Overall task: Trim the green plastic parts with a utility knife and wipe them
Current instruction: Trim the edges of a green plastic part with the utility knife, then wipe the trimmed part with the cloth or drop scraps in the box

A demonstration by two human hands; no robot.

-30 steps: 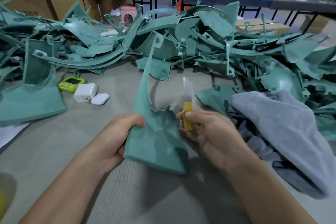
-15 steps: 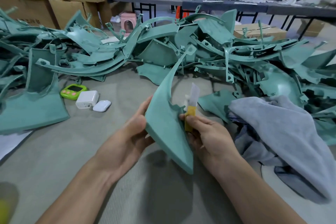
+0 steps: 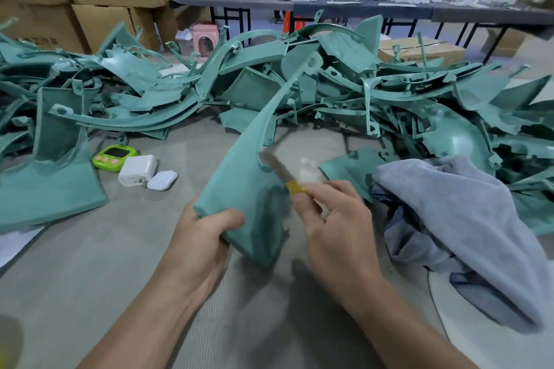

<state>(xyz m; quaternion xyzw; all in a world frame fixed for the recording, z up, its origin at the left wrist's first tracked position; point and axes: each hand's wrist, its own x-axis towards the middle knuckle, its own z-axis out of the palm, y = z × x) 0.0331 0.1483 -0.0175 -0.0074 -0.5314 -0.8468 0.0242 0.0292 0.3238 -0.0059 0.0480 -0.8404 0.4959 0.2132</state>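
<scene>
Over on the far left, a wide green moulding (image 3: 51, 189) lies flat on the grey mat (image 3: 90, 278). Just beside it sit a lime-green timer (image 3: 115, 156), a white charger block (image 3: 138, 170) and a small white case (image 3: 162, 180). Now to the action — the left hand (image 3: 201, 243) grips the green plastic part (image 3: 245, 189) by its lower corner, fingers wrapped behind, thumb clamped across the front. The part's long tapering arm sweeps up toward the pile of green parts (image 3: 347, 51) behind. Right of that is the utility knife (image 3: 278, 169), blade tip at the notch in the part's right-hand edge. It's blurred, so how it bites I can't say. The right hand (image 3: 338, 225) pinches the yellow handle tight between thumb and curled fingers. Further right, the grey cloth (image 3: 449, 219) lies heaped on the mat, no hand on it. By my reading this is the trimming step, worked at that notch. The next move calls for a controlled stroke along the edge, I'd say, with the left hand bracing the part and its thumb out of the blade's path — then the cloth gets its turn.
</scene>
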